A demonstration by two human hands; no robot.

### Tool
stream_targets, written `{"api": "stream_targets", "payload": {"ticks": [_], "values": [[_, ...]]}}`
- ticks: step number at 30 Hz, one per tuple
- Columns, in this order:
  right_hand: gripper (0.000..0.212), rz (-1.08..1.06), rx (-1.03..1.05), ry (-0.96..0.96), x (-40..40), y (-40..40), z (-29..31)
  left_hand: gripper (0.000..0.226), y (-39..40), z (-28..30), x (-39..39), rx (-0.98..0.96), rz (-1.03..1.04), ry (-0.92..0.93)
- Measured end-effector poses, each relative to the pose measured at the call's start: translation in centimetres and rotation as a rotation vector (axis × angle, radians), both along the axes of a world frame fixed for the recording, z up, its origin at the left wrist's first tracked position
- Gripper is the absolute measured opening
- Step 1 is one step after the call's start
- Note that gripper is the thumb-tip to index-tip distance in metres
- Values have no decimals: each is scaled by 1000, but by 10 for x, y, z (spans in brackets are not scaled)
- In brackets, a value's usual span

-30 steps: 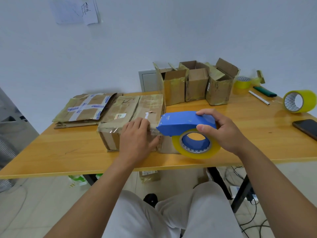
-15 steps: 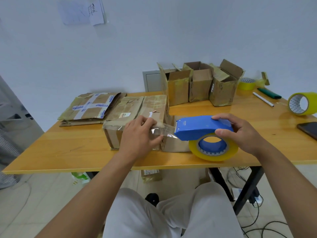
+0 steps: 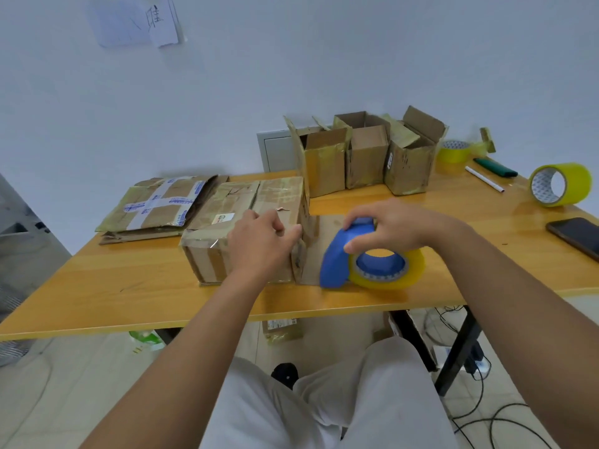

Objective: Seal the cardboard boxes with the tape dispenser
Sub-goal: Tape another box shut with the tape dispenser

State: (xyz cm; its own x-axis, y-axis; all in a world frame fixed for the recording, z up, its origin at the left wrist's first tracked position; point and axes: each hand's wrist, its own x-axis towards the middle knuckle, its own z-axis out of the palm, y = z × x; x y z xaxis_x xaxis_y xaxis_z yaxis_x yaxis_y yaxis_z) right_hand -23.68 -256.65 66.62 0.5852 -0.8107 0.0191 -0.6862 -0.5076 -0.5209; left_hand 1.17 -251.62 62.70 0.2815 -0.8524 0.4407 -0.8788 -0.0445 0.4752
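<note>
Cardboard box (image 3: 246, 228), closed and patched with old tape, lies near the middle of the frame on a wooden table (image 3: 129, 296), close to its front edge. The left hand (image 3: 262, 244) presses flat on the box's right end, fingers spread over the top edge and gripping nothing. Just right of the box, a loose cardboard flap (image 3: 321, 238) lies flat on the table. On that flap rests a blue tape dispenser (image 3: 343, 257) loaded with a yellowish roll of tape (image 3: 389, 270). The right hand (image 3: 395, 226) is closed around the dispenser's blue body from above, thumb on the near side, fingers curled over the top. Left of the box, toward the left of the frame, sits a pile of flattened cartons (image 3: 158, 205). Behind the box, at upper centre, three small open boxes (image 3: 366, 153) stand in a row with their flaps up. At the right of the frame are two spare tape rolls, one upright near the edge (image 3: 564, 184) and one farther back (image 3: 453, 152), with a white pen (image 3: 484, 179), a green marker (image 3: 494, 167) and a dark phone (image 3: 577, 234). The person's light trousers (image 3: 324, 400) fill the bottom of the frame.
</note>
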Motion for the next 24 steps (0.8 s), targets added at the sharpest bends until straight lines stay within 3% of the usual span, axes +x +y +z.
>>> {"api": "stream_targets", "payload": {"ticks": [1,7,10,15,24], "values": [[31,-18,-11,2,0,-1,-2,30,-1,-1,1,-6,-3,-1],[33,-274,-131,-429,-14,0,-21,28,5,-3,-1,2,-26,-70],[26,-411,-188,-567,-4,-2,-38,27,8,-6,0,-20,-38,-137],[33,-603,-211,-764,31,-1,-63,32,13,-13,11,-57,-126,-187],[50,-688,-308,-846,79,-2,-81,36,13,-24,5,-143,-80,-247]]}}
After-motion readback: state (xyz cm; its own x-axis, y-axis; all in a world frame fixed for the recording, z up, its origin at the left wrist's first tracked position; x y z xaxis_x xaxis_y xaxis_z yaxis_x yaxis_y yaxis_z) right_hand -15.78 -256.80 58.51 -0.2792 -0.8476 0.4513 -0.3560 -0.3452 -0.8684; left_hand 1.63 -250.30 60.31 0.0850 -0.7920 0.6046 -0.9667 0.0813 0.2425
